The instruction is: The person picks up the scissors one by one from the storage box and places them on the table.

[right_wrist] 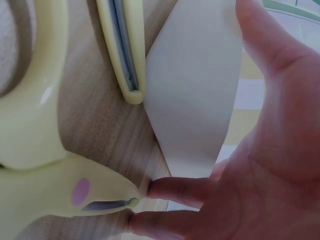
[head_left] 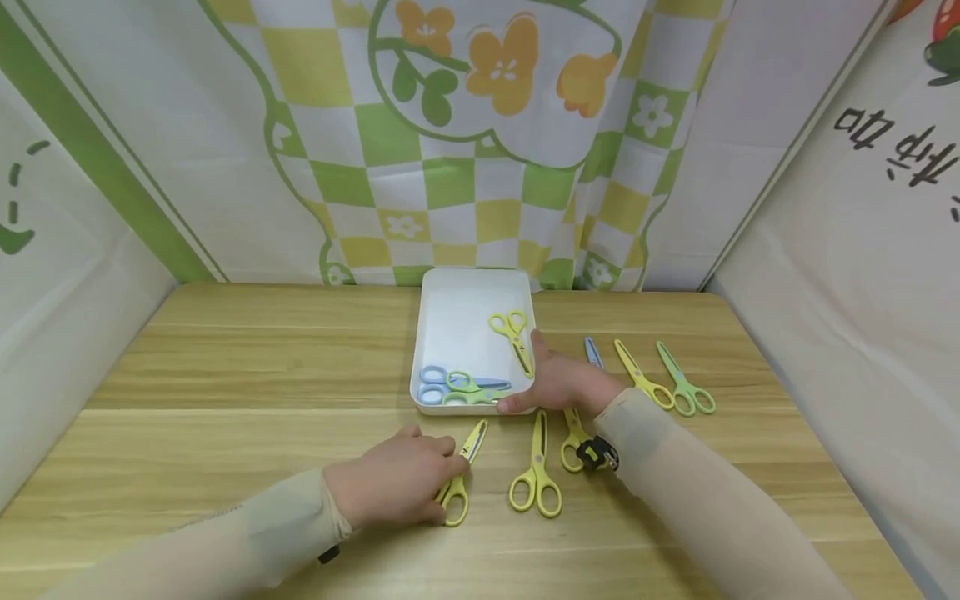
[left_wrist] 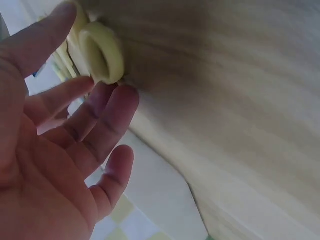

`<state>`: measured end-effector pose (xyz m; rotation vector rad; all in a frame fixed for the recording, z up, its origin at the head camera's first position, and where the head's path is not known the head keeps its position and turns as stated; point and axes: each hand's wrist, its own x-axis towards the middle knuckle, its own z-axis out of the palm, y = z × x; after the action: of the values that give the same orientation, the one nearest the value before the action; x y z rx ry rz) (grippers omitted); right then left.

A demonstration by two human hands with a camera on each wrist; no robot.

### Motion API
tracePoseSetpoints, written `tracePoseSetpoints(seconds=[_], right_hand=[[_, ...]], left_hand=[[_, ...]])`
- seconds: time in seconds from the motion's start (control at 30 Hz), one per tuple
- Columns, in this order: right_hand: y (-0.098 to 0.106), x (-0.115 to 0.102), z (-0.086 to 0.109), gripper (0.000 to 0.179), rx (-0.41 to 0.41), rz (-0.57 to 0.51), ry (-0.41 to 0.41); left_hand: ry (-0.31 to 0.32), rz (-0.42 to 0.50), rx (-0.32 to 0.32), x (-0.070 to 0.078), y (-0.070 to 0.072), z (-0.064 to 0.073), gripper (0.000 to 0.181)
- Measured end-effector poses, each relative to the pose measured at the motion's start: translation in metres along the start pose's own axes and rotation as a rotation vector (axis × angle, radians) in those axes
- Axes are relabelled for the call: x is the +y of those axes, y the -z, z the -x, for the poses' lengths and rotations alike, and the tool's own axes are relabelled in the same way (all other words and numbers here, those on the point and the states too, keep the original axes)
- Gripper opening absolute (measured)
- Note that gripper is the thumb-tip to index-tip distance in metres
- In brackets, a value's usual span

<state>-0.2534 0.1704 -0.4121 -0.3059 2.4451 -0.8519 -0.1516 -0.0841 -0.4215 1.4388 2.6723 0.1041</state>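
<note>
My left hand [head_left: 401, 475] pinches a pair of yellow craft scissors [head_left: 475, 439] by the handles, the tip facing the tray. In the left wrist view, thumb and fingers meet a yellow handle loop [left_wrist: 101, 52]. My right hand [head_left: 558, 382] touches the near right corner of a white tray [head_left: 420, 333], thumb at the front wall. Its fingers look spread and mostly straight in the right wrist view. Inside the tray lie yellow scissors [head_left: 516, 340], blue scissors [head_left: 432, 383] and green scissors [head_left: 463, 382].
Yellow scissors [head_left: 536, 475] lie between my hands. More yellow scissors [head_left: 574, 437] are partly under my right wrist. Blue scissors [head_left: 592, 352], yellow scissors [head_left: 641, 377] and green scissors [head_left: 684, 383] lie on the wooden table [head_left: 262, 375] to the right. A patterned curtain [head_left: 465, 183] hangs behind.
</note>
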Motion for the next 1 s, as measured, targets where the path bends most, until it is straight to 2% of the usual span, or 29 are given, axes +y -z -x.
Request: tracePoseSetpoints(seconds=[0.17, 0.43, 0.73, 1.0], right_hand=[[-0.001, -0.001, 0.001, 0.14, 0.002, -0.005, -0.006], [-0.001, 0.0, -0.001, 0.14, 0.012, 0.014, 0.008], [0.0, -0.001, 0.001, 0.141, 0.013, 0.005, -0.013], [-0.001, -0.002, 0.002, 0.142, 0.016, -0.011, -0.029]], left_hand=[[-0.012, -0.045, -0.007, 0.007, -0.003, -0.011, 0.039], [-0.025, -0.07, 0.004, 0.013, -0.004, -0.021, 0.038], [-0.027, -0.103, 0.024, 0.019, -0.003, -0.026, 0.037], [-0.011, -0.082, 0.002, 0.021, 0.0, -0.025, 0.039]])
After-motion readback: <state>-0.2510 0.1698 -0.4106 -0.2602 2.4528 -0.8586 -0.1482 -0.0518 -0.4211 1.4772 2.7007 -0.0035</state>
